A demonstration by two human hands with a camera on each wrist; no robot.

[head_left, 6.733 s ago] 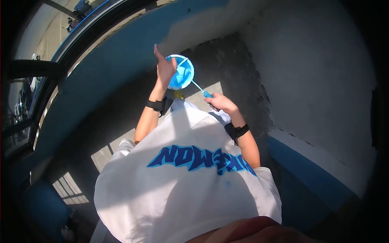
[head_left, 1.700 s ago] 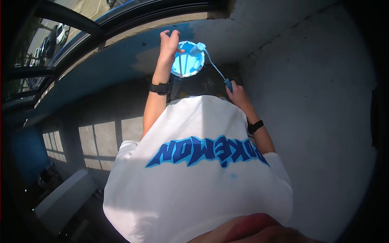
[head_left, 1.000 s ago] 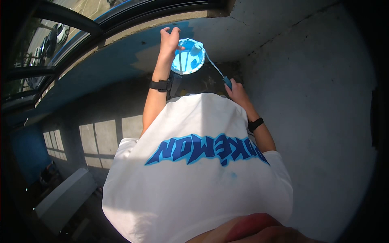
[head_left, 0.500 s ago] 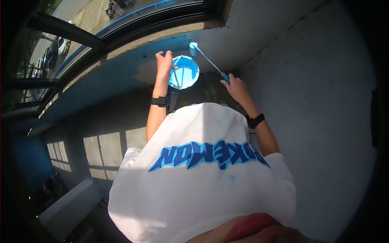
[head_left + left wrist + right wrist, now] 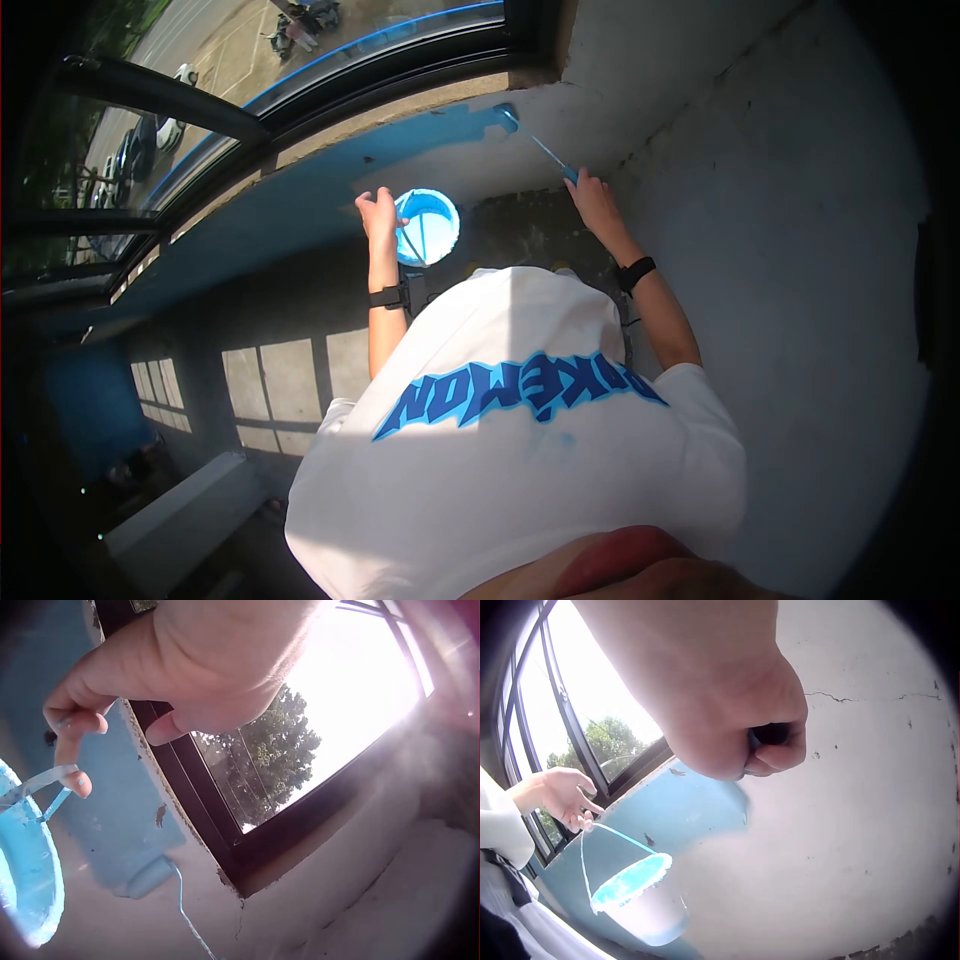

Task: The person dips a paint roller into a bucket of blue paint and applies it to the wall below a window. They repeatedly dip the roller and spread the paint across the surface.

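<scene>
My left hand [image 5: 378, 212] holds up a paint bucket [image 5: 656, 909] by its thin wire handle [image 5: 624, 838], which hooks over curled fingers; the thumb and other fingers are loose. Light blue paint coats the bucket's rim [image 5: 52, 911] and inside. My right hand [image 5: 596, 203] grips the blue grip of a paint roller [image 5: 150, 877], with its thin metal rod stretched toward the wall. The roller's head lies against the wall [image 5: 720, 802] below the window, at the right end of the blue painted band. In the right wrist view my fist hides most of the roller.
A dark window frame [image 5: 390, 80] and a rough sill edge [image 5: 400, 110] run above the painted band. Bare grey wall [image 5: 877, 795] with a crack lies to the right. A long pale bench-like object [image 5: 185, 505] stands at the lower left.
The roller has come out of the bucket, risen past its rim and reached the wall, where the blue band now extends further right. The bucket has shifted left and down in the head view.
</scene>
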